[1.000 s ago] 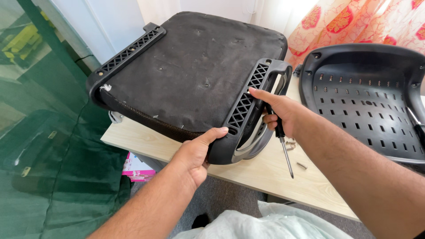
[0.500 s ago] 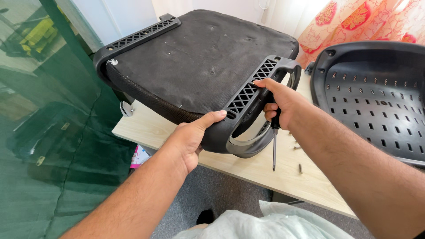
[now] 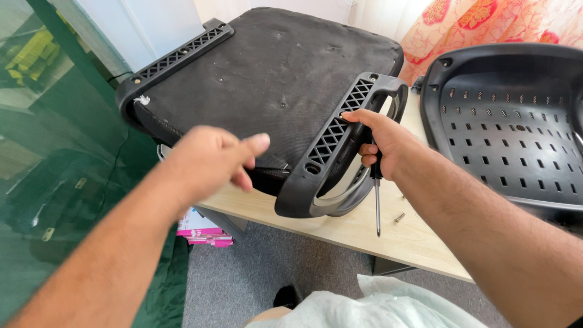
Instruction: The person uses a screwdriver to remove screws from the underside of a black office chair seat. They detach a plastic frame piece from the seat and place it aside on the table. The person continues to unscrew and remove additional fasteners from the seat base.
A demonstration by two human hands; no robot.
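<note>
An upturned office chair seat (image 3: 273, 79), black fabric underside up, lies tilted on a light wooden table (image 3: 358, 228) with a black plastic armrest on each side. My right hand (image 3: 379, 143) grips the near armrest (image 3: 331, 152) and also holds a screwdriver (image 3: 377, 200), its shaft pointing down toward the table. My left hand (image 3: 209, 161) hovers blurred above the seat's front edge, fingers loosely apart, holding nothing.
A black perforated plastic chair shell (image 3: 504, 127) lies on the table to the right. Loose screws (image 3: 399, 216) rest near the screwdriver tip. A green glass partition (image 3: 54, 182) stands at left, pink boxes (image 3: 203, 234) on the grey floor, patterned curtain behind.
My left hand has let go of the armrest's front corner and lifted up and left. The right hand keeps its grip on armrest and screwdriver.
</note>
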